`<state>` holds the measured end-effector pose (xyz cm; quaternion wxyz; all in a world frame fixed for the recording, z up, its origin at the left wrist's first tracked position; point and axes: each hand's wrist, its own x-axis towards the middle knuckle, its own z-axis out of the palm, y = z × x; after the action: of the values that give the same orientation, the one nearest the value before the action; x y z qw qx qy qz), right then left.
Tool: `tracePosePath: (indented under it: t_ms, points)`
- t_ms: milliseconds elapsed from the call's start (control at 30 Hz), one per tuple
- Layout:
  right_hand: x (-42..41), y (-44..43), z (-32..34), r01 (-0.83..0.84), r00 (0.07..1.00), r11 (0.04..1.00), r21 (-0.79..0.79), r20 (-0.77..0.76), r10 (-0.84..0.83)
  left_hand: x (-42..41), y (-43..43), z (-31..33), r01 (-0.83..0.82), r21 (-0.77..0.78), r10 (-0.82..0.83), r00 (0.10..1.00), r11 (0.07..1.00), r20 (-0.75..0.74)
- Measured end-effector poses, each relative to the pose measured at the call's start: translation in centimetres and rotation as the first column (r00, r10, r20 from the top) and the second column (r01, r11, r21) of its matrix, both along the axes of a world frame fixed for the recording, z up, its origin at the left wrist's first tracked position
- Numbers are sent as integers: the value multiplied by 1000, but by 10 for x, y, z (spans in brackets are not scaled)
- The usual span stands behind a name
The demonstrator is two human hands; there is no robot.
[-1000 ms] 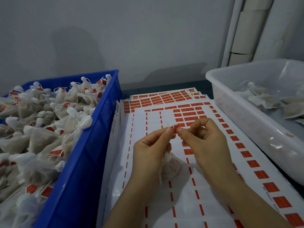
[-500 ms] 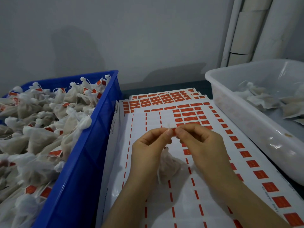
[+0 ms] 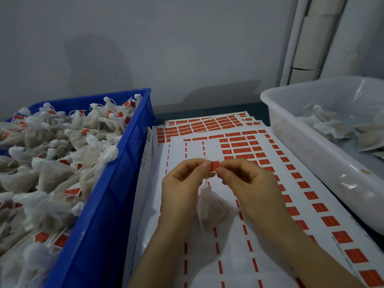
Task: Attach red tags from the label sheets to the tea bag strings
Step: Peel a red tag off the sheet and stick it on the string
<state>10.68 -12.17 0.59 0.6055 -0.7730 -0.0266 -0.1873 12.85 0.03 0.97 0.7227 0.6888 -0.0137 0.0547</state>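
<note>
Hands: left hand (image 3: 182,183) and right hand (image 3: 249,183) hover together over the middle of the white backing sheet of red rectangular labels (image 3: 234,258), their fingertips meeting.
Left hand: thumb and forefinger pinch the thin white string (image 3: 207,180); the other fingers are loosely curled.
Right hand: thumb and forefinger nip the small red paper tag (image 3: 215,164) by its right edge and bring it against the string.
Tag: above the sheet's middle, flat-on between the two hands. Whether it is folded round the string yet, I cannot tell.
Tea bag: a small white gauzy pouch (image 3: 209,208) hangs from the string below the hands, low over the sheet; touching it or not, I cannot say.
Handling, by my guess: the pouch looks light and soft and the string limp. The tag looks thin, sticky-backed and easy to crease.
Where to hold: the string close to the tag and the tag by its bare edge, never the pouch.
Done pile: a blue plastic crate (image 3: 108,204) sits hard against the sheet's left side, heaped with tagged pouches (image 3: 52,152).
Waiting pile: a translucent white plastic tub (image 3: 311,163) to the sheet's right holds a few pouches (image 3: 332,125).
Sheet: its left columns are stripped bare, and red labels remain at its far end and right edge.
</note>
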Motion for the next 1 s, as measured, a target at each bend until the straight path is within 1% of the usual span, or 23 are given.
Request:
tracePosePath:
  t_ms: [100,200,267,367,467,533,567,633,733,800,867,900,1000]
  points:
    - [2,-3,-2,38,999,999,32,-14,-37,-3,-2,3,55,-4,-55,998,998,2]
    - [3,-5,-4,44,999,998,50,-12,-43,-4,-4,2,68,10,-68,997,998,30]
    - [4,-4,-5,47,999,997,67,-14,-46,-3,-3,2,73,13,-74,997,997,22]
    - [7,-4,-5,79,997,985,154,-34,-75,-1,-1,3,127,27,-128,992,991,23]
    - [10,-6,-4,128,989,945,301,-103,-101,-1,-3,1,230,138,-232,973,963,-4]
    - [11,-8,-4,131,986,914,385,-145,-81,-3,-5,-3,298,266,-310,951,917,2]
    - [12,-8,-3,126,985,901,415,-158,-65,-4,-6,-5,298,330,-324,946,895,24]
    - [12,-9,-1,125,984,875,468,-172,-49,-4,-7,-7,225,414,-292,950,882,106]
    - [12,-12,2,112,986,820,562,-165,-21,-2,-5,-11,123,414,-216,959,902,186]
    - [12,-13,6,117,985,787,606,-170,-16,-1,-4,-12,104,399,-192,963,911,188]
    - [11,-13,8,97,989,774,626,-149,-4,-1,-4,-11,94,410,-187,963,907,192]
    - [11,-13,9,76,991,777,625,-130,7,-2,-4,-10,89,415,-186,962,905,199]
    - [6,-10,8,57,994,846,530,-106,0,-2,-3,-10,72,402,-174,959,913,223]
